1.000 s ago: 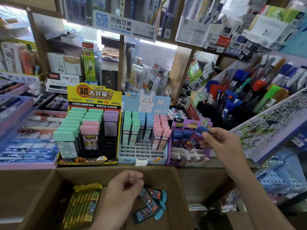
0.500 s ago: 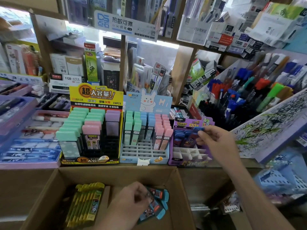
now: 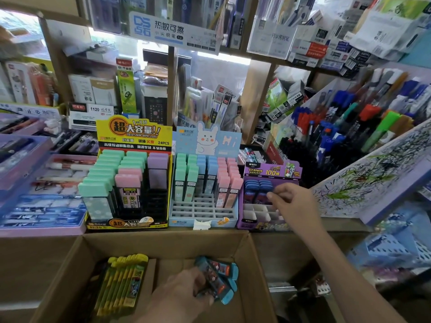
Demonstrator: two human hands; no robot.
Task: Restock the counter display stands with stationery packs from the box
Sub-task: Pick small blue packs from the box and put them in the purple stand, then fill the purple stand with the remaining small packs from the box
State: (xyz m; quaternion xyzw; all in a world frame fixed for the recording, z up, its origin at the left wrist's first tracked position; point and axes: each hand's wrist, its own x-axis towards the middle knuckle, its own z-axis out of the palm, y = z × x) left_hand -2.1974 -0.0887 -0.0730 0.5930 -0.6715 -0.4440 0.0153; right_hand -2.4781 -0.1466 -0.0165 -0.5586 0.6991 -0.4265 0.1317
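Note:
An open cardboard box [image 3: 163,236] in front of me holds a bundle of yellow lead packs [image 3: 123,283] and a few blue-capped packs [image 3: 224,278]. My left hand [image 3: 177,297] is down in the box, its fingers curled round one of the blue-capped packs. On the counter, the purple display stand [image 3: 272,171] has blue-capped packs [image 3: 256,190] in its back rows and empty white slots in front. My right hand [image 3: 296,206] pinches the top of a blue-capped pack [image 3: 268,186] seated at the right of those rows.
Left of the purple stand are a light-blue rabbit stand [image 3: 205,210] and a yellow stand [image 3: 133,136] with pastel packs. Pen racks [image 3: 349,127] rise at the right above a scribbled test sheet [image 3: 373,173]. Purple trays [image 3: 42,206] lie at the left, with shelves behind.
My right hand has lowered the blue-capped pack into the purple stand. My left hand has closed on a blue-capped pack in the box.

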